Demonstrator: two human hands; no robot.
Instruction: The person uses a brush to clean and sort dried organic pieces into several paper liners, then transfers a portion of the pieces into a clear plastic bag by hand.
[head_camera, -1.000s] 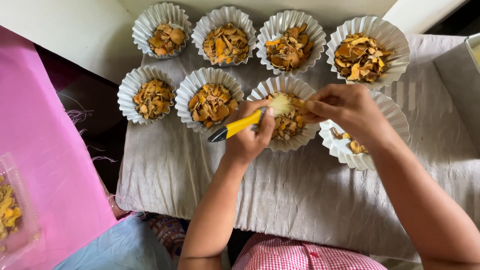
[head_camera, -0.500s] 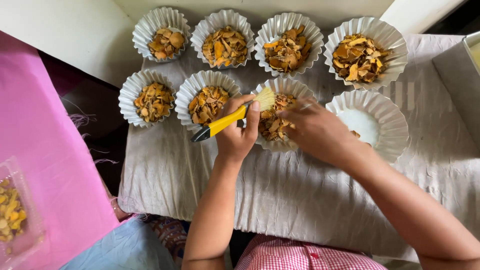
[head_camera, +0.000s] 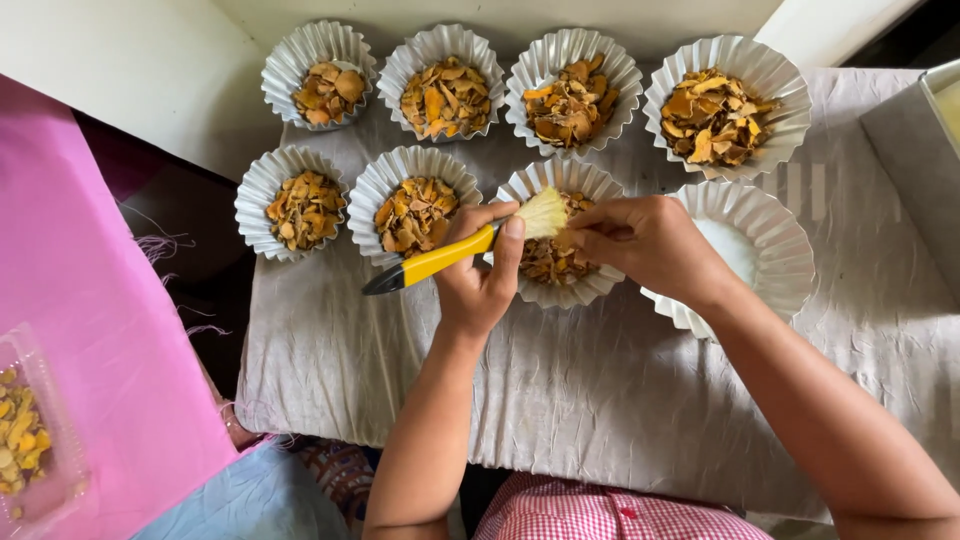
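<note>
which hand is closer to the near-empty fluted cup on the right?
Right. The right hand lies over the near-empty fluted cup's left rim, its wrist crossing it. The left hand holds the yellow-handled brush further left, beyond the filled cup between them.

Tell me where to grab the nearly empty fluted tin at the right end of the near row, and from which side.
Grip the fluted tin by its flared rim on the far-right edge, coming from the right. That edge is bare, while the right hand covers its left side and the filled tin crowds that side too.
</note>
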